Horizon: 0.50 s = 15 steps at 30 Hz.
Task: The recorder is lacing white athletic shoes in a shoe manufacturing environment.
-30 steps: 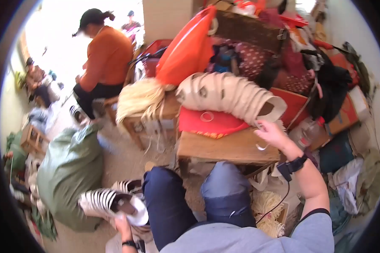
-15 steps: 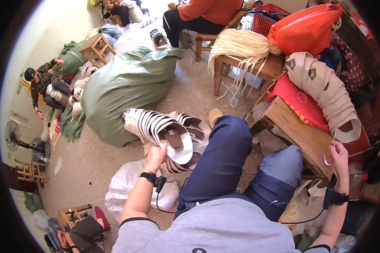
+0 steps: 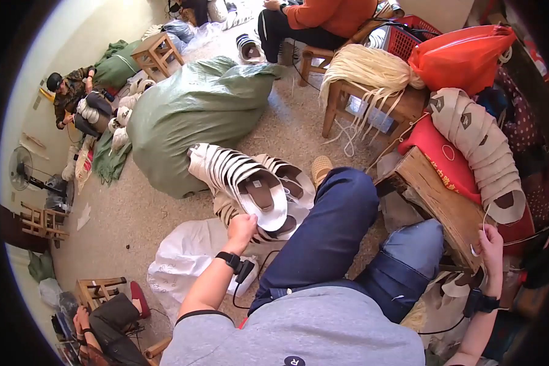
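My left hand reaches down beside my left knee and grips the near end of a long fanned stack of white shoe soles lying on the floor. My right hand rests at the near edge of a low wooden table and pinches a thin pale thread or needle. On that table lie a red cushion and a curved stack of beige shoe uppers. Both wrists wear black bands with cables.
A big green sack lies behind the soles and a white plastic bag in front. A stool holds pale raffia fibre beside an orange bag. People sit at the top, far left and lower left.
My head has turned left and down from the table toward the floor. My left hand has closed on the sole stack, and my right hand stays at the table edge.
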Motion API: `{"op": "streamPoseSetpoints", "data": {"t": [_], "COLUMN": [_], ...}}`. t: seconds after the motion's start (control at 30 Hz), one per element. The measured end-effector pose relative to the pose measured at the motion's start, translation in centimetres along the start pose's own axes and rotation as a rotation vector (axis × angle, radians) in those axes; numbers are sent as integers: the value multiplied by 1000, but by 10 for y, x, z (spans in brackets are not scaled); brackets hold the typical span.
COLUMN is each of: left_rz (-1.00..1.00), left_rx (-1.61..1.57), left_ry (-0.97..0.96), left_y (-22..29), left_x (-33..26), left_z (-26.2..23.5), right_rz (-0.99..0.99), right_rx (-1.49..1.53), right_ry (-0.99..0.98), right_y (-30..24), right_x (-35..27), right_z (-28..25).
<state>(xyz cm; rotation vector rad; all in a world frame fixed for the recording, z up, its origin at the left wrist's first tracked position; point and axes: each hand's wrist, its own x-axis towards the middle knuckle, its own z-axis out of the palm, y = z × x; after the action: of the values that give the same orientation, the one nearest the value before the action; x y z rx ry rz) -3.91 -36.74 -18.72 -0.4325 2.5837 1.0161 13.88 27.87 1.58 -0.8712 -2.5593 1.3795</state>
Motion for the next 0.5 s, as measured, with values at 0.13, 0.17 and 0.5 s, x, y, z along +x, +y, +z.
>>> {"op": "streamPoseSetpoints", "data": {"t": [0.13, 0.17, 0.5], "left_rz": [112, 126, 265], "left_rx": [248, 377, -206], "left_ry": [167, 199, 191], "left_y": [-13, -9, 15], "left_x": [11, 10, 21], "left_z": [1, -2, -29], "right_rz": [-46, -60, -234], "right_rx": [-20, -32, -303], "right_ry": [9, 11, 62], "right_y": [-7, -10, -9], "right_x": [3, 1, -11], "right_z": [10, 13, 7]}}
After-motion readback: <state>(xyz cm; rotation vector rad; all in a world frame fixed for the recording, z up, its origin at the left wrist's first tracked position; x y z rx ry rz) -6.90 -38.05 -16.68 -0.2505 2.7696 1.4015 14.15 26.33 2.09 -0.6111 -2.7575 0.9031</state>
